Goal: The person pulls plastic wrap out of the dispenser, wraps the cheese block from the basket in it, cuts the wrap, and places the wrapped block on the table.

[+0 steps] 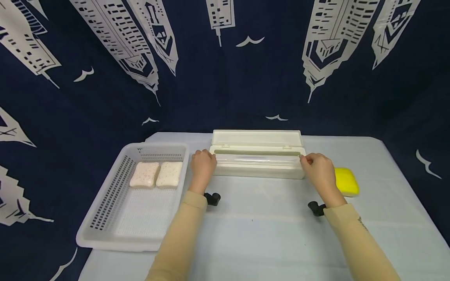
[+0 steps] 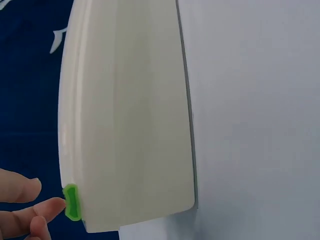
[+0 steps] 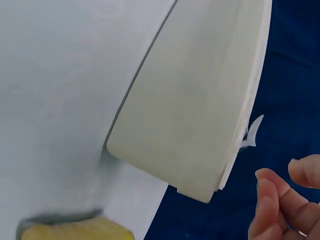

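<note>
Evidently at an early stage: a long cream plastic dispenser box (image 1: 258,171) stands on a white-covered table (image 1: 260,238), hinged lid (image 1: 256,137) raised, clear film (image 1: 258,159) exposed along its length. The left hand (image 1: 202,166), fingers bent, meets a small green tab (image 2: 73,204) at the box's left end; the right hand (image 1: 320,171) is curled by the right end. Whether either pinches film cannot be told. No film yet extends beyond the box.
</note>
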`<state>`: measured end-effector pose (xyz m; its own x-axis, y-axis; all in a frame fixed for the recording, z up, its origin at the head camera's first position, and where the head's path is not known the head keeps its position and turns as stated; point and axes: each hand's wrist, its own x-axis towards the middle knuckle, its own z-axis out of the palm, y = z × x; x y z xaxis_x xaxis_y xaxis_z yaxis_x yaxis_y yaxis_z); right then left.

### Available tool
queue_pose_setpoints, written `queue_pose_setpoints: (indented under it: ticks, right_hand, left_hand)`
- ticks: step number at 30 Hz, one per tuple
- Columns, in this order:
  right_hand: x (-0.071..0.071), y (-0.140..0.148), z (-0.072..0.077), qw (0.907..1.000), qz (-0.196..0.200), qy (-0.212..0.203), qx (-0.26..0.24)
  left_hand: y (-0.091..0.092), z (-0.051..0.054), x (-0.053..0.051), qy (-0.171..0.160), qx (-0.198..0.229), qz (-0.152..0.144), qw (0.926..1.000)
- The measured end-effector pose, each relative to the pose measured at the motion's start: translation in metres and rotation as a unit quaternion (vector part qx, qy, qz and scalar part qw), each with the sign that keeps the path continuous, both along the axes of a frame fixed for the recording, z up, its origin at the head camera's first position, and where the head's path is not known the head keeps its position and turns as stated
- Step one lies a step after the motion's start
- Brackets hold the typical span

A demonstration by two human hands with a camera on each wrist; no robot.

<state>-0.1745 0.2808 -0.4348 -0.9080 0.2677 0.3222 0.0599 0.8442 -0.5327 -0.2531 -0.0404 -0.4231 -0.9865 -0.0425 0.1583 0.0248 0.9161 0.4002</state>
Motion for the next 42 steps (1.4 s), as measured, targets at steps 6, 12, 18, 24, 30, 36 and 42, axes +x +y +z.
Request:
queue_pose_setpoints:
  ticks: [6, 12, 18, 24, 30, 36, 42]
  right_hand:
    - [-0.011, 0.001, -0.001, 0.9986, -0.008, -0.053, 0.000]
    - [-0.018, -0.003, 0.000, 0.9943, -0.017, -0.105, 0.005]
    - [-0.022, -0.005, 0.003, 0.9884, -0.023, -0.149, 0.012]
    - [-0.027, -0.008, 0.001, 0.9782, -0.038, -0.204, 0.008]
    - [-0.032, -0.008, -0.002, 0.9711, -0.038, -0.235, -0.015]
    - [-0.032, -0.004, -0.003, 0.9683, -0.048, -0.229, -0.087]
    - [-0.035, 0.001, -0.003, 0.9657, -0.062, -0.208, -0.143]
  left_hand:
    - [0.003, -0.001, -0.010, -0.063, -0.087, -0.009, 0.9941]
    - [0.012, -0.003, -0.013, -0.071, -0.178, -0.021, 0.9812]
    - [0.021, 0.001, -0.016, -0.114, -0.249, -0.030, 0.9612]
    - [0.028, 0.002, -0.018, -0.148, -0.271, -0.024, 0.9510]
    - [0.027, -0.001, -0.023, -0.167, -0.199, 0.004, 0.9657]
    - [0.023, -0.004, -0.031, -0.178, -0.102, 0.019, 0.9785]
    - [0.016, -0.003, -0.033, -0.167, -0.031, 0.018, 0.9852]
